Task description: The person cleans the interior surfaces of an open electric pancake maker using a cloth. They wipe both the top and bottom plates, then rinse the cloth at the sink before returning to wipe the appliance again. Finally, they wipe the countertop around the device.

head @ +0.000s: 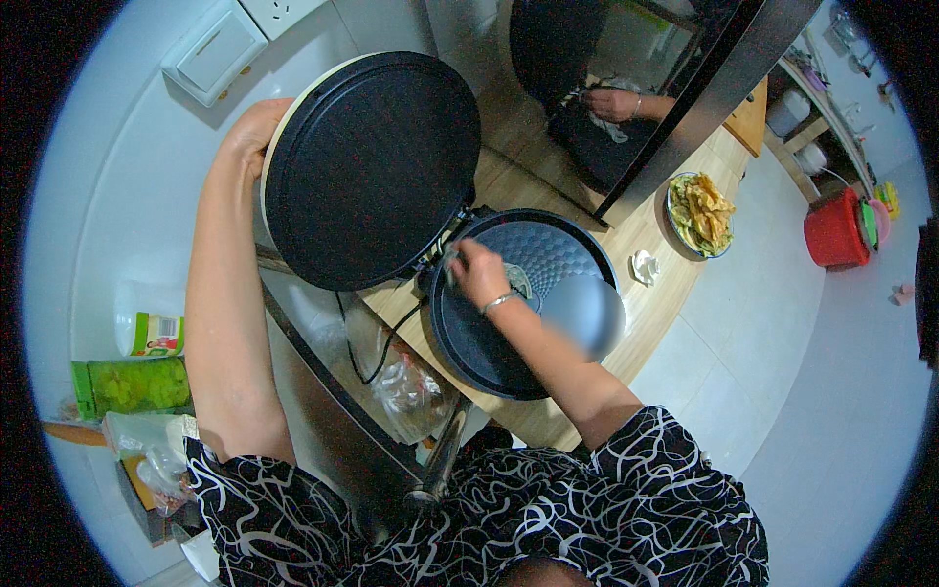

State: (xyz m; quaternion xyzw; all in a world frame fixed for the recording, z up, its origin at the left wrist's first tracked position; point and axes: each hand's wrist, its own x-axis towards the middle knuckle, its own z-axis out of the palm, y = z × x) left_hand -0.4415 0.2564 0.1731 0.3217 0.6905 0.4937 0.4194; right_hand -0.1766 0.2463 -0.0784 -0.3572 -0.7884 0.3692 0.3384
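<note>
A round electric baking pan stands open on a wooden-topped surface. Its black lid plate [374, 169] is tilted up, and my left hand [258, 132] holds the lid's outer rim from behind; those fingers are mostly hidden. Over the dark lower plate [480, 352], beside the hinge, my right hand [480, 275] grips a crumpled pale cloth or tissue [449, 265]. More pale material [519, 280] shows just past that hand. The lower plate has a dimpled pattern, and a blurred patch covers its right part.
To the right are a crumpled white tissue [645, 268] and a plate of browned flatbread pieces [700, 216]. A glossy dark panel [623, 44] behind the pan reflects my hand. A black cord [364, 378] hangs near a clear plastic bag [411, 396]. A red bucket [836, 229] stands farther right.
</note>
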